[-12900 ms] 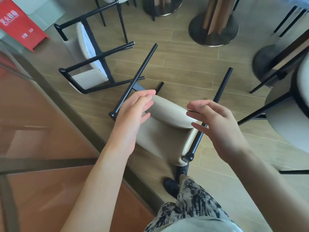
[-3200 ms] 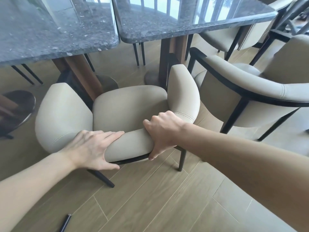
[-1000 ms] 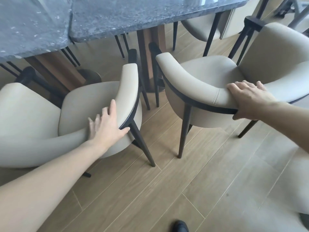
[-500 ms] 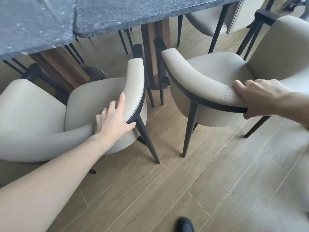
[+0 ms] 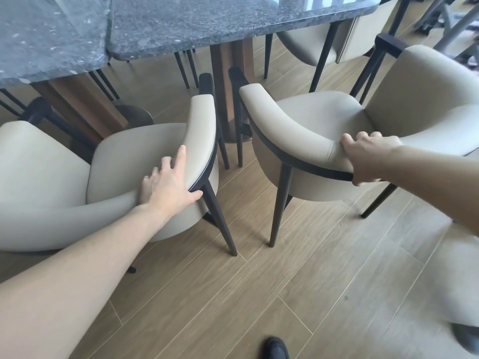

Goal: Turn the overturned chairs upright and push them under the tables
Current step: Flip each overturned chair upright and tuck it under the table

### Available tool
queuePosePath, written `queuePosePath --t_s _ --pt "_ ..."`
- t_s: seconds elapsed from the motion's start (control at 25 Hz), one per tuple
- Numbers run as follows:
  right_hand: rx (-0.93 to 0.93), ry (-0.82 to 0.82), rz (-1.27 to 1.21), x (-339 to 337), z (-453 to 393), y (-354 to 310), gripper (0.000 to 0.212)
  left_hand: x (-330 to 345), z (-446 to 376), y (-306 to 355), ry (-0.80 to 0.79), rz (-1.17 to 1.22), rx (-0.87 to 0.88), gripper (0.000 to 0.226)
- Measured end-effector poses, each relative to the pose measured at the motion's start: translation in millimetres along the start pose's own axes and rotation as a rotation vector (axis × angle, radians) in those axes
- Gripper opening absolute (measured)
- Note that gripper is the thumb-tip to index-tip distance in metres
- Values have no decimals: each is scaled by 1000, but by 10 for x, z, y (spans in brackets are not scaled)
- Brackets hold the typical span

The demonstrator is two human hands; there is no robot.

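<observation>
Wood-plank floor [image 5: 298,294], dark stone tables [image 5: 207,24] at top of view. Left hand [image 5: 168,187]: fingers [image 5: 178,161] spread flat on curved backrest of left chair [image 5: 145,156], thumb hooked at dark frame edge. Right hand [image 5: 368,159]: fingers curled tight over backrest rim of right chair [image 5: 311,120], thumb under dark rail. Both chairs upright, side by side, front arm tips near the tables' edge, seats not yet beneath. Black shoe [image 5: 276,348] nearest camera, well apart from tables.
</observation>
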State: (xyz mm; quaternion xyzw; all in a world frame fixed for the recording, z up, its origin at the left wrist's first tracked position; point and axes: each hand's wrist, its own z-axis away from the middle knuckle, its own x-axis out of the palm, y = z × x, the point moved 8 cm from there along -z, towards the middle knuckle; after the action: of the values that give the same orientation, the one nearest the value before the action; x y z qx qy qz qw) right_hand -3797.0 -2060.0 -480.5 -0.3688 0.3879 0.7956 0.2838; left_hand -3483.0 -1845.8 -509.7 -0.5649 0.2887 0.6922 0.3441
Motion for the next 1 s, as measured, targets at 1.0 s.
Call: queuePosePath --t_s 1.0 --pt "-531 285 -1778 -2606 1974 -1439 46 -2480 1389 -606 359 1487 -43 48"
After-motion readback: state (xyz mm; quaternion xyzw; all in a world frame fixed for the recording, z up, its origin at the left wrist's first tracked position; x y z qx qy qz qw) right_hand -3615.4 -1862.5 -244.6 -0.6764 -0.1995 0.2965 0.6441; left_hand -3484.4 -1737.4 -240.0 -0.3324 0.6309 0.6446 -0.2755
